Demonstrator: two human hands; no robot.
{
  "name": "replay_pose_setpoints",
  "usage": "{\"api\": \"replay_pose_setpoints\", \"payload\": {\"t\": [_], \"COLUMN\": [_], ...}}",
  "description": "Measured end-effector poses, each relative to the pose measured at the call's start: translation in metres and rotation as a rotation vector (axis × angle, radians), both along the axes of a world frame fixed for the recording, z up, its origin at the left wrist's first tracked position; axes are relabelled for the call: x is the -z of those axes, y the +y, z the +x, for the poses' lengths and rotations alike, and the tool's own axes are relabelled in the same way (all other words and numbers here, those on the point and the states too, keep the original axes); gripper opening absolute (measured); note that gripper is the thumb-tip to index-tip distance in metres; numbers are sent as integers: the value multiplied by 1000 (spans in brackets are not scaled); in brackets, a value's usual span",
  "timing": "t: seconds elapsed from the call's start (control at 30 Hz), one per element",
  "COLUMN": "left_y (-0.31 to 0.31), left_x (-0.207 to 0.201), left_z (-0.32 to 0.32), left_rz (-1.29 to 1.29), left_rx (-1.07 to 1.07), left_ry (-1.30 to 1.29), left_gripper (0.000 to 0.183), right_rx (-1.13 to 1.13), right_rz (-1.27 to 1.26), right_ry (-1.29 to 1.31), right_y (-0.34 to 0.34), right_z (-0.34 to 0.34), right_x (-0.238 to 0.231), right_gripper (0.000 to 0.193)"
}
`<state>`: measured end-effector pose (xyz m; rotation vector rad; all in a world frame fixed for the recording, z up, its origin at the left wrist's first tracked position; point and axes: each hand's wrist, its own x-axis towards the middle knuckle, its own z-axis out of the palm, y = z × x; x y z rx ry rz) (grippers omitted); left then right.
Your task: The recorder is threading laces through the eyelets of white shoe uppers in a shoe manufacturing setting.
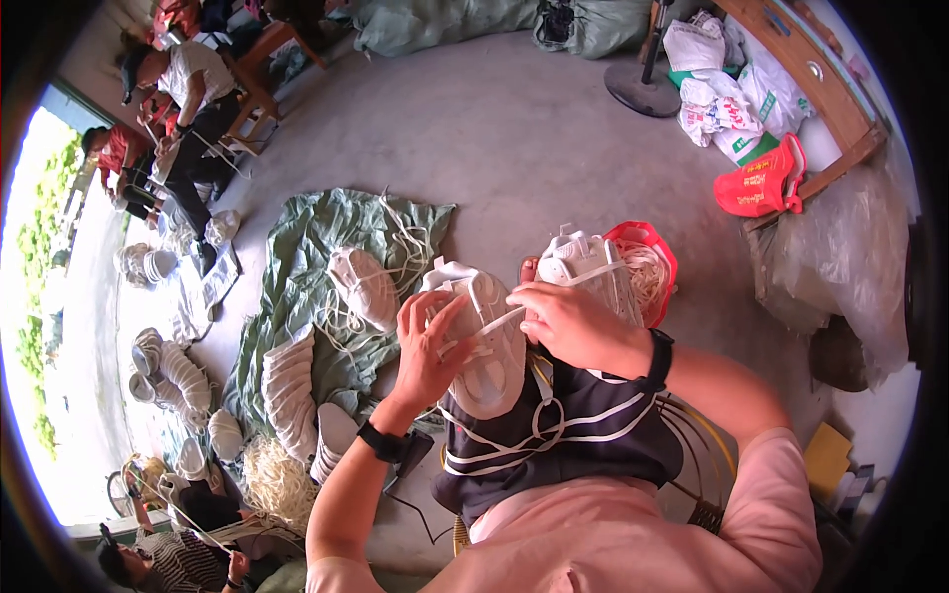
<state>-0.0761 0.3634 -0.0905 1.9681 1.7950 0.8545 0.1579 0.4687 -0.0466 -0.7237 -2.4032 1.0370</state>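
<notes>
A white sneaker [491,374] rests on my lap with its toe toward me. My left hand [432,341] grips its left side, fingers over the upper and thumb near the lacing. A flat white shoelace [502,325] runs from this sneaker to my right hand [578,321], whose fingertips pinch it. Beyond that hand sits a second white sneaker [583,259], partly covered by the hand and wrist. Another white shoe [364,287] lies to the left, with loose laces around it.
A green plastic sheet [306,232] covers floor at left, bearing stacked white shoe parts [289,395]. A lace bundle [277,479] lies nearer. At right stand a red bag of laces [647,267], another red bag [759,183] and a round stand base [641,89]. Other people [193,89] sit at left.
</notes>
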Motion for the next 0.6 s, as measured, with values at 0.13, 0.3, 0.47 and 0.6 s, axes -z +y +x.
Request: {"api": "replay_pose_setpoints", "payload": {"t": [0.13,0.3,0.47,0.6], "left_y": [2,4,7,8], "left_x": [2,1,3,6], "left_z": [4,5,5,5], "left_rz": [5,11,25,25], "left_rx": [4,23,36,41], "left_ry": [2,4,-7,-21], "left_gripper": [60,62,61,60], "right_rx": [-54,-28,-8,29], "right_rz": [54,269,357,358], "right_ry": [-132,-154,-145,-170], "right_y": [0,4,14,26], "right_z": [0,4,21,44], "right_x": [1,-6,-17,-33], "right_gripper": [21,7,8,9]}}
